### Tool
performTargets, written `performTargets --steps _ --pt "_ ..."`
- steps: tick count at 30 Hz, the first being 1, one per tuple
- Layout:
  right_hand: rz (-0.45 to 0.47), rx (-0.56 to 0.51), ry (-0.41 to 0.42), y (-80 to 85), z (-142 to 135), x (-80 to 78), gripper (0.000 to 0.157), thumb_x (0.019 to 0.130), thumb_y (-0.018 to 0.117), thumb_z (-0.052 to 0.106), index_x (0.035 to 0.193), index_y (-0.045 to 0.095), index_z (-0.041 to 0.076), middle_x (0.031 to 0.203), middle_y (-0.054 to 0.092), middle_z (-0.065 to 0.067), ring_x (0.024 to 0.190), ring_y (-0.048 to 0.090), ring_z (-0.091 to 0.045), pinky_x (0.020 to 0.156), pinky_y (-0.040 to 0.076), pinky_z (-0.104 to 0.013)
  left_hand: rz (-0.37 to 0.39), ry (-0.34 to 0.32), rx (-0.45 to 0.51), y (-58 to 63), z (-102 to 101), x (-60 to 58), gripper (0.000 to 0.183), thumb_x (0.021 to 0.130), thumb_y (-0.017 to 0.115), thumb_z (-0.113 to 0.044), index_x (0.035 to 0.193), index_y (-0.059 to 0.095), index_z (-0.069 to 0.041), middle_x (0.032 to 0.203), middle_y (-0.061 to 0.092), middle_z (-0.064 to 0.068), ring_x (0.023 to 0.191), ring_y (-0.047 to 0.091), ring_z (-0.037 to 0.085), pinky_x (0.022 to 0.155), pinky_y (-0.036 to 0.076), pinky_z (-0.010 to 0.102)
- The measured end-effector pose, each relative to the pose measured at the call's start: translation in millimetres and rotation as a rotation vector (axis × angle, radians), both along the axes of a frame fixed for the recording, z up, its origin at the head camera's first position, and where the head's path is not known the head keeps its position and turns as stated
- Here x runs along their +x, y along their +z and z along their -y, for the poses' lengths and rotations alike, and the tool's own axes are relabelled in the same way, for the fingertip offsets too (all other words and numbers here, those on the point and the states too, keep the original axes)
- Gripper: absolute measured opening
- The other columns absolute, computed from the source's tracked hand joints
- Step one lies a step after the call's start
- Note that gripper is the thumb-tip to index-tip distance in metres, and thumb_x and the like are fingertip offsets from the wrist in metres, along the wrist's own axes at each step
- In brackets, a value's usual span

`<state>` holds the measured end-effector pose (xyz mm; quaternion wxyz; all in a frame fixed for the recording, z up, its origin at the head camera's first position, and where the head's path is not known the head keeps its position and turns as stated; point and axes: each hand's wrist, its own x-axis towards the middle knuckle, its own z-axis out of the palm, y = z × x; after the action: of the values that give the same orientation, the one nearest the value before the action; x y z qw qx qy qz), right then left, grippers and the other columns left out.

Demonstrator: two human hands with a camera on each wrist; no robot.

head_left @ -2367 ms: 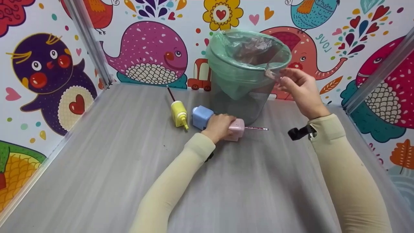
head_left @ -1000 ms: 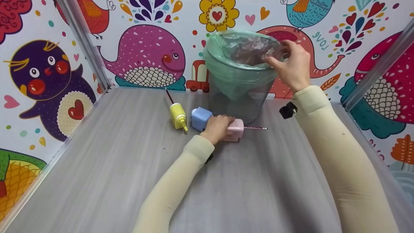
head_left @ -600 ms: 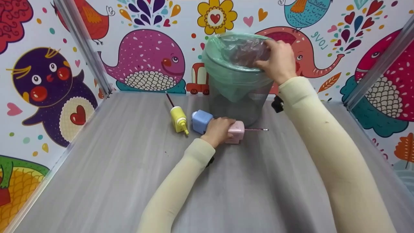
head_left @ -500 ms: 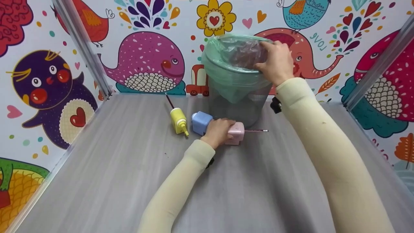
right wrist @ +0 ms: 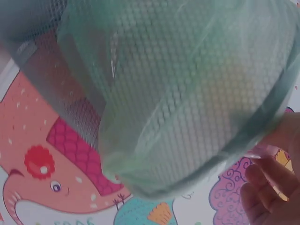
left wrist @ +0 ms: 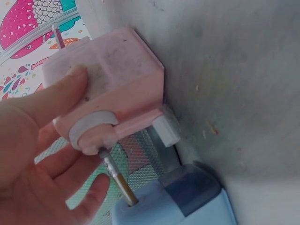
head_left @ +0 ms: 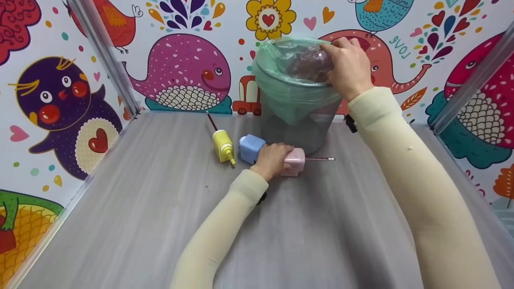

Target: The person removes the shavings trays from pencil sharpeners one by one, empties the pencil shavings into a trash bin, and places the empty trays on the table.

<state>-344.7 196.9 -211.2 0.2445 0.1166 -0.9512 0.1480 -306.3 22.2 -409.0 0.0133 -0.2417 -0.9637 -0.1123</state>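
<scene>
My left hand (head_left: pixel 273 160) grips a pink crank pencil sharpener (left wrist: pixel 117 70), thumb across its top face; a pencil (head_left: pixel 321 159) sticks out of its far end. A blue sharpener (head_left: pixel 251 148) with a dark translucent front lies right beside it, and a short silver-and-gold rod (left wrist: pixel 119 178) shows between the two. Over the right side of the bin's opening, my right hand (head_left: pixel 351 68) pinches a small clear pinkish plastic piece (right wrist: pixel 262 151), mostly hidden by the fingers. The mesh bin (head_left: pixel 297 132) has a green liner bag (head_left: pixel 295 96) folded over its rim.
Left of the blue sharpener, a yellow sharpener (head_left: pixel 223 144) lies on the grey tabletop (head_left: pixel 160 208) with a dark pencil (head_left: pixel 211 121) out of its back end. Cartoon-printed walls (head_left: pixel 188 72) enclose the back and sides, with metal posts at the corners.
My right hand has moved left with the clear piece, from outside the bin's right rim to over its opening, and turned over it. The left hand keeps its grip in place.
</scene>
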Motion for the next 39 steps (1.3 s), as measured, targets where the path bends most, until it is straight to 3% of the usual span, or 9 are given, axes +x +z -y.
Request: performTargets --steps 6,12,20,30,39 --pt "-0.097 0.121 0.081 -2.8 -5.2 -2.0 0.047 0.093 0.065 -0.001 0.138 0.06 0.01 0.134 0.06 -0.021 0.12 0.051 -0.038 0.107 0.046 -0.052 0.002 0.011 0.006 0.2 0.6 -1.1 0.051 0.091 0.075 -0.029 0.138 0.061 -0.016 0.133 0.068 0.006 0.12 0.065 0.023 0.106 0.049 0.047" --pt "-0.184 0.262 0.104 -7.3 -7.8 -4.0 0.047 0.093 0.065 -0.002 0.137 0.061 0.011 0.131 0.061 -0.021 0.121 0.053 -0.039 0.103 0.049 -0.053 0.004 0.014 0.014 -0.3 -0.6 -1.3 0.05 0.09 0.076 -0.029 0.137 0.063 -0.017 0.131 0.069 0.006 0.12 0.065 0.023 0.106 0.049 0.048" --pt "-0.183 0.366 0.146 -3.3 -6.3 1.8 0.047 0.095 0.062 -0.001 0.14 0.059 0.014 0.135 0.059 -0.021 0.124 0.051 -0.039 0.107 0.047 -0.054 0.017 0.007 0.014 -0.4 -1.2 -3.1 0.049 0.091 0.074 -0.028 0.137 0.062 -0.016 0.131 0.068 0.007 0.119 0.065 0.024 0.107 0.048 0.049" --pt "-0.215 0.506 0.219 -4.0 -9.7 1.8 0.054 0.088 0.069 -0.005 0.138 0.06 0.014 0.137 0.059 -0.02 0.123 0.051 -0.039 0.108 0.047 -0.053 0.031 0.011 0.015 -2.4 -0.8 -2.1 0.049 0.092 0.074 -0.028 0.138 0.061 -0.017 0.131 0.068 0.007 0.12 0.064 0.024 0.108 0.047 0.048" --pt "-0.226 0.48 0.253 -1.9 -8.7 3.1 0.051 0.089 0.068 -0.004 0.136 0.061 0.015 0.136 0.06 -0.02 0.125 0.051 -0.039 0.108 0.046 -0.054 0.039 0.013 0.023 1.6 -1.2 -2.1 0.05 0.091 0.074 -0.028 0.138 0.061 -0.017 0.131 0.067 0.007 0.12 0.064 0.024 0.108 0.047 0.048"
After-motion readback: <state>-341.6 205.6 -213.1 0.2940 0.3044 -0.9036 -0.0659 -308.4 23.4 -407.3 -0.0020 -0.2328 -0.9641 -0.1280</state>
